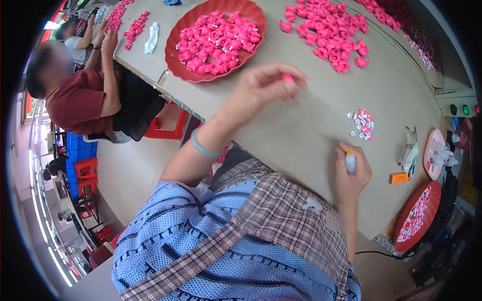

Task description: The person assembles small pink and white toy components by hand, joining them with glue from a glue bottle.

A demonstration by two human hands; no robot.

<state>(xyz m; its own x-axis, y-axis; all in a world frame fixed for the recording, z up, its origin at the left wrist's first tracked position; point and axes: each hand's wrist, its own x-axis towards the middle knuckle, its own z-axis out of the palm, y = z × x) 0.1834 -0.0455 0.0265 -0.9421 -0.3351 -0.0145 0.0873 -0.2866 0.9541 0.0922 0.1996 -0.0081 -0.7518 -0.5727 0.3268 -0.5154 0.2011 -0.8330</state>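
Note:
Over the table, my left hand [263,88] is closed, its fingertips pinching a small pink piece [287,78]; motion blurs the fingers and hides the piece's shape. My right hand [352,173] rests by the table's near edge, wrapped round a small white bottle [350,163] with a yellow tip pointing away from me. Just beyond that hand lies a small pile of white, dark-striped and pink bits [362,123]. To the far left of my left hand stands a red scalloped tray [173,62] full of pink flower-shaped pieces [216,42], some with white bits on them.
A heap of pink flower-shaped pieces [334,32] covers the table's far side. On the right are an orange box [399,178], a pink-rimmed container [433,155] and a red tray [401,243] of small bits. A co-worker in a maroon shirt [83,100] sits at the left.

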